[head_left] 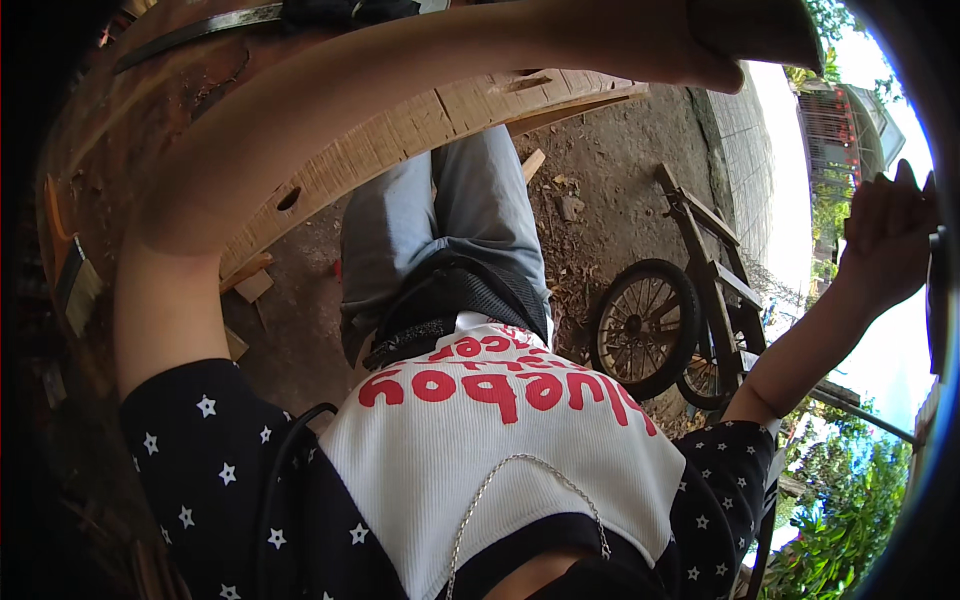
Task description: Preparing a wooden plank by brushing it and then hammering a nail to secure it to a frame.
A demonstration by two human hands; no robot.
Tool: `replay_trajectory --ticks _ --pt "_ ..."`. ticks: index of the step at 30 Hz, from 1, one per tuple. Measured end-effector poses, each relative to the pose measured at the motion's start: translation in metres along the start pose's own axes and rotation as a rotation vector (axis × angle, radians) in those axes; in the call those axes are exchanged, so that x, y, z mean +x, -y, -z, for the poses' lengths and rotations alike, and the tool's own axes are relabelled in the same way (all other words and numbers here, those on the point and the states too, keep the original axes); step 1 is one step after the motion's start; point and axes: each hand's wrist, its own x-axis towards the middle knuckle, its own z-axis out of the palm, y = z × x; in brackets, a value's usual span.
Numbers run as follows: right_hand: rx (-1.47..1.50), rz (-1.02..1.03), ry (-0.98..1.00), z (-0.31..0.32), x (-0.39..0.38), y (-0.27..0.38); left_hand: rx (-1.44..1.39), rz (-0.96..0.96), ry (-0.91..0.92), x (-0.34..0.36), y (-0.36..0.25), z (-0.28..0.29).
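My left forearm stretches across the top of the picture, over a thick wooden workbench (400,132). At the upper right my left hand (680,45) is closed around a dark brown, smooth, flat-ended object (765,32); its kind is hard to tell, and it hides most of the fingers. My right arm is raised at the far right. Its hand (885,225) has the fingers curled together, beside a dark upright thing (938,300) cut off by the picture's rim. Whatever lies inside those fingers is hidden.
A long curved metal strip (200,38) and a black object (345,10) lie on the bench. An orange-handled tool (72,265) is at its left. Wood offcuts (255,285) lie below. A wooden cart frame (710,240) with spoked wheels (645,328) stands on the dirt ground.
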Motion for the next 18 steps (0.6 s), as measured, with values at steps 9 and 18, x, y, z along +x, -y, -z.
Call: replay_trajectory --ticks 9,18 --pt "0.061 -0.008 0.219 -0.015 -0.006 -0.012 0.084 0.012 -0.027 0.003 -0.006 0.005" --pt "-0.381 0.086 0.339 -0.015 -0.019 -0.009 0.019 0.001 -0.004 0.004 -0.008 0.003"
